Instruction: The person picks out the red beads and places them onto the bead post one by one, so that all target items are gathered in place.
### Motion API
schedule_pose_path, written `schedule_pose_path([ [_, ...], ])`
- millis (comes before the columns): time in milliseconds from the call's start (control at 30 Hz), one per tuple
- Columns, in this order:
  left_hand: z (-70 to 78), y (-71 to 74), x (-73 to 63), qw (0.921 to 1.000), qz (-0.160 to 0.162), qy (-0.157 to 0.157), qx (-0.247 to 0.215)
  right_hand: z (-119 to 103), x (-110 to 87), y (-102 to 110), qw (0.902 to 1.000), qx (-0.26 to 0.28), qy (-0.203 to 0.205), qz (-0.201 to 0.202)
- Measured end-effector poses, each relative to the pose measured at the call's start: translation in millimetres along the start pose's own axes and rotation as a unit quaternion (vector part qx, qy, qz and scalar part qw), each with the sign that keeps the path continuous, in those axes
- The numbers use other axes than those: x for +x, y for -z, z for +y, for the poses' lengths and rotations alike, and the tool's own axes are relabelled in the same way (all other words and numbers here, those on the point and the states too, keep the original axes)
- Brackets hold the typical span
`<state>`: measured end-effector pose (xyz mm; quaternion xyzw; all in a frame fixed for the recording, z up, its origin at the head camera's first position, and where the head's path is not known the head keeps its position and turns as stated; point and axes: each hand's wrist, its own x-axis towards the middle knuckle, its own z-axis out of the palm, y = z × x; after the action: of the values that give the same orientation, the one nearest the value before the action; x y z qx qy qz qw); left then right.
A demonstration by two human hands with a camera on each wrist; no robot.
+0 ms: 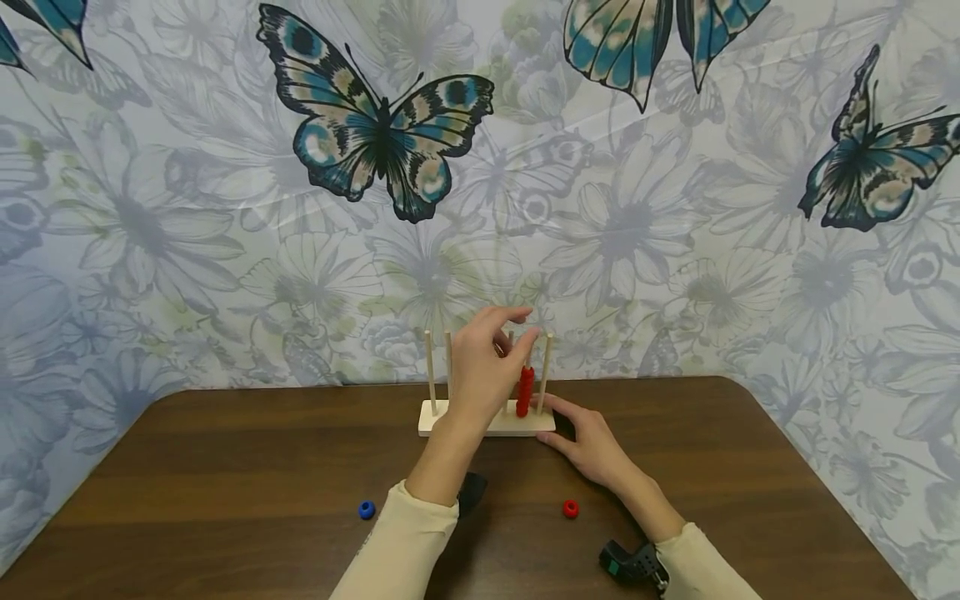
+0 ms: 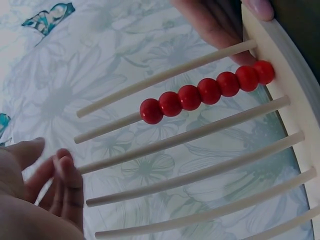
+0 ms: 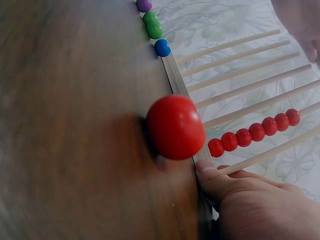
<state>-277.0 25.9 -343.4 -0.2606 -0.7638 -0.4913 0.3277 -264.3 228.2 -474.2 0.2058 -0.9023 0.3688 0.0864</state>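
A wooden peg stand (image 1: 517,427) rests near the table's far edge, with several thin upright pegs. Red beads (image 1: 525,392) are stacked on the second peg from its right end; the other pegs seen in the left wrist view are bare. My left hand (image 1: 491,367) is raised at the peg tops, thumb and index finger apart with nothing visible between them. In the left wrist view its fingertips (image 2: 69,172) are right at the tip of a bare peg. My right hand (image 1: 592,446) grips the base's right end, thumb (image 3: 212,180) in front and fingers behind.
A loose red bead (image 1: 571,508) lies on the brown table (image 1: 247,483) in front of the stand. A blue bead (image 1: 366,509) lies farther left. The right wrist view also shows green beads (image 3: 154,29) and a purple bead (image 3: 144,5). Butterfly-patterned cloth (image 1: 630,233) hangs behind.
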Motion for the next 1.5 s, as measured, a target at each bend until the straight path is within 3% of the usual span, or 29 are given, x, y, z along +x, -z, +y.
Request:
schedule_pose_path([
  [133,-4.2,4.4,-4.1,0.9983,0.001,-0.036,-0.046,-1,-0.1,-1,1.0000,0.001,0.004,0.000],
  [267,-10.0,6.5,-13.0,0.9969,-0.034,-0.037,-0.062,-1,-1.1,-1,1.0000,-0.002,0.005,0.003],
  [400,-18.2,6.4,-25.2,0.9955,-0.074,-0.014,-0.057,0,-1.6,-1,1.0000,-0.005,0.005,0.003],
  [500,-24.4,5.6,-32.9,0.9910,-0.116,0.022,-0.064,-1,-1.1,-1,1.0000,-0.007,0.004,0.004],
  [633,-29.6,1.4,-40.1,0.9783,-0.183,0.064,-0.073,0,-2.2,-1,1.0000,-0.002,0.009,0.003],
  [733,-29.1,-0.9,-43.7,0.9659,-0.240,0.072,-0.064,0,-3.3,-1,0.9999,0.003,0.015,0.002],
  [800,-27.2,-2.3,-45.8,0.9544,-0.283,0.074,-0.059,0,-3.4,-1,0.9999,0.000,0.016,0.002],
  [900,-24.3,-6.3,-49.2,0.9298,-0.358,0.071,-0.049,0,-3.2,-1,0.9998,-0.005,0.016,0.005],
  [1100,-22.1,-19.6,-60.4,0.8615,-0.499,0.054,-0.074,0,-2.4,0,0.9998,-0.005,0.018,0.001],
  [1367,-15.9,-26.2,-70.8,0.7979,-0.585,0.052,-0.136,1,-0.8,-2,0.9998,0.003,0.018,0.007],
  [1433,-15.1,-28.0,-72.7,0.7866,-0.601,0.045,-0.134,1,-0.8,-2,0.9997,0.003,0.024,0.010],
  [1500,-14.6,-29.7,-74.3,0.7824,-0.611,0.033,-0.115,1,-0.8,-2,0.9995,0.001,0.028,0.014],
])
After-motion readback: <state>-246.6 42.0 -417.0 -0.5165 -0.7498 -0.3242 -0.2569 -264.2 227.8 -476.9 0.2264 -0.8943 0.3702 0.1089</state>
